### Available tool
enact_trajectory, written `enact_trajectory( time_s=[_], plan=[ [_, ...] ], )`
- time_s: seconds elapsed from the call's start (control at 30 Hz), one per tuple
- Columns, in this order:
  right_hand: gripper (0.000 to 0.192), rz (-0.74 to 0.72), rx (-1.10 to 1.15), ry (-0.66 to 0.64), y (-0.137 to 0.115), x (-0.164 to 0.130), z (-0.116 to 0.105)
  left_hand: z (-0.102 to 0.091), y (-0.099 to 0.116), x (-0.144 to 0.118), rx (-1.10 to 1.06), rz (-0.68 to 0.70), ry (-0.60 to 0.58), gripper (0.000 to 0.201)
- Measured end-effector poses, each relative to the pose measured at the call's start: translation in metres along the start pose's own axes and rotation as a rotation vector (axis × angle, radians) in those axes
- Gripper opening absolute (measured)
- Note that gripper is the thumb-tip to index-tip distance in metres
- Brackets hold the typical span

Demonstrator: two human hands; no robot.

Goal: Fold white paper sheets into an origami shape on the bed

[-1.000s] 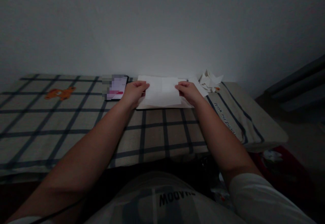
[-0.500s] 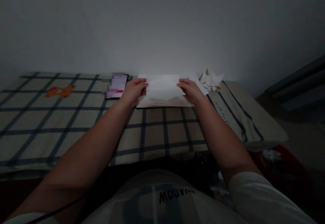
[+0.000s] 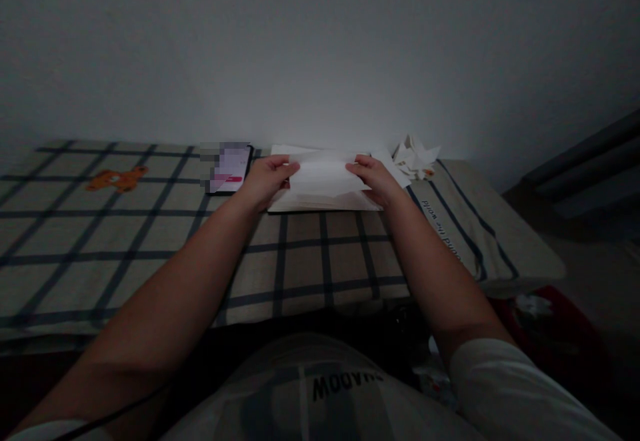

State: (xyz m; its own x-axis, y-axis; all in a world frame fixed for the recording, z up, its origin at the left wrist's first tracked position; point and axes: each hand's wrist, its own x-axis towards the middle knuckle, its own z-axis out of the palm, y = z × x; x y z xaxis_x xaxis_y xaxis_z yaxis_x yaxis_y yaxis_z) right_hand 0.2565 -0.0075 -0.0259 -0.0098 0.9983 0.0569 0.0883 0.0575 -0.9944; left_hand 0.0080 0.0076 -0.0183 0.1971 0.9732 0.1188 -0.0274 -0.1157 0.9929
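Both hands are on the paper (image 3: 327,175): the left hand (image 3: 267,181) pinches its left edge, the right hand (image 3: 375,179) pinches its right edge, and each grip is closed tight on the sheet. The paper hangs between them, folded or bent along its length and lifted just above a pad (image 3: 320,202) of white sheets lying flat on the bed (image 3: 300,254). That bed wears a beige cover with dark check lines, and both forearms stretch out across it. Just left of the left hand lies a phone (image 3: 231,169), screen lit pink and white. Over on the right, past the right hand, sits a heap of crumpled white scraps (image 3: 414,157) near the wall (image 3: 320,47). Far left on the cover, an orange bear print (image 3: 116,178) shows. The room is dim; fine detail on the sheet cannot be made out.
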Motion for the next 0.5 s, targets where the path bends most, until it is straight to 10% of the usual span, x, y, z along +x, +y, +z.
enact_trajectory(
  time_s=[0.5],
  plan=[
    [0.014, -0.046, 0.197, -0.016, 0.001, 0.005, -0.002, -0.004, 0.003, 0.004, -0.050, -0.056, -0.008, 0.014]
  ],
)
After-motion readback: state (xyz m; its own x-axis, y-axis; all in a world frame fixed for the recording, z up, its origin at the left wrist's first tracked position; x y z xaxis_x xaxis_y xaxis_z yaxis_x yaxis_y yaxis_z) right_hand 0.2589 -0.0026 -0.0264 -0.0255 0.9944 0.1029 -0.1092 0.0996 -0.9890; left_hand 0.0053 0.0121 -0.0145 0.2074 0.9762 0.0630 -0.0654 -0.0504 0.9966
